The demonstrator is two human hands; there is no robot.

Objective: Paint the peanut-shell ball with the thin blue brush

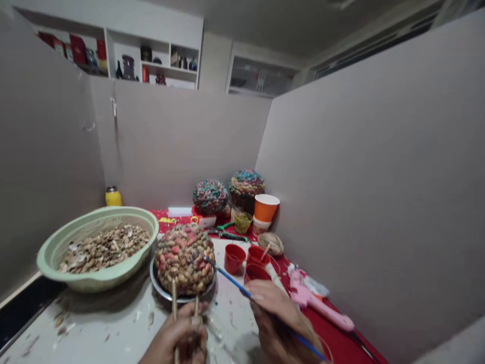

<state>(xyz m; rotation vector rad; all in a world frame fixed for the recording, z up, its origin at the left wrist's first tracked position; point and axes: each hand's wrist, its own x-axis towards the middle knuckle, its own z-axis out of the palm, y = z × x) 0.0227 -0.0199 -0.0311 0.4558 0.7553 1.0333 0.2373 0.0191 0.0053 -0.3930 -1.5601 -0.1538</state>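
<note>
A round ball covered in nut-like shells (185,260), partly coloured red and green, rests in a metal bowl (153,278). Two thin wooden sticks (174,303) reach from its near side down to my left hand (182,336), whose fingers are closed round them. My right hand (278,318) grips a blue paintbrush (237,284), its tip at the ball's right side. Whether the tip touches the shells I cannot tell. Just beyond my right hand stand three red cups (234,259), one partly hidden by the hand.
A green basket (49,260) of loose shells stands left. Two coloured balls (210,196), an orange cup (265,208) and green-handled pliers (231,235) are at the back. A pink glue gun (322,306) lies right on the red cloth. Grey partitions (182,136) enclose the table.
</note>
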